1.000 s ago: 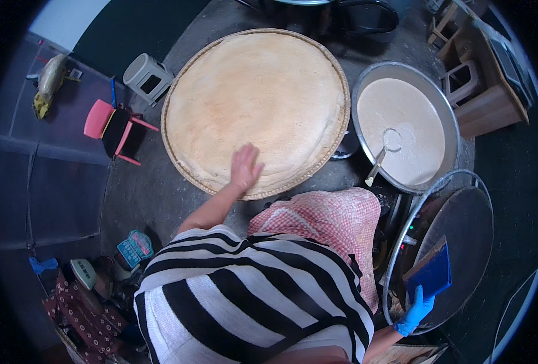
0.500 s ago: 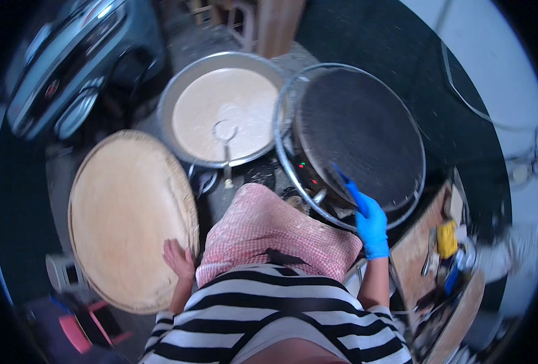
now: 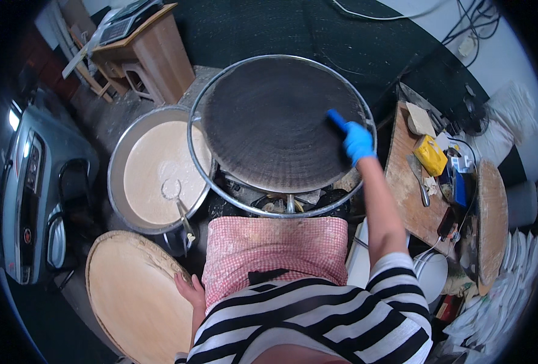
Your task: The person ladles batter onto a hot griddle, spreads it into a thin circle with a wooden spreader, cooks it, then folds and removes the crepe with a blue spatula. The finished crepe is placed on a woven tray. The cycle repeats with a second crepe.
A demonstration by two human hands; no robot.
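My right hand (image 3: 359, 141), in a blue glove, is closed on a blue flat tool (image 3: 336, 118) over the right part of a round black griddle (image 3: 263, 121), which has a metal ring around it. My bare left hand (image 3: 190, 288) lies with fingers apart on the edge of a large round tray of pale flat rounds (image 3: 129, 297) at lower left. A wide metal basin (image 3: 118, 176) of beige batter stands left of the griddle, with a ladle (image 3: 183, 215) in it. A checked pink apron (image 3: 275, 246) covers my lap.
A wooden side table (image 3: 402, 191) at right carries a knife, a yellow packet, cables and small items. A grey machine (image 3: 41, 176) stands at far left, a wooden desk (image 3: 160, 60) behind the basin. Stacked plastic bags (image 3: 512, 285) sit at lower right.
The view has swung right, so the griddle is now centred. My right hand has risen from low beside the griddle to over its surface. My left hand stays on the tray.
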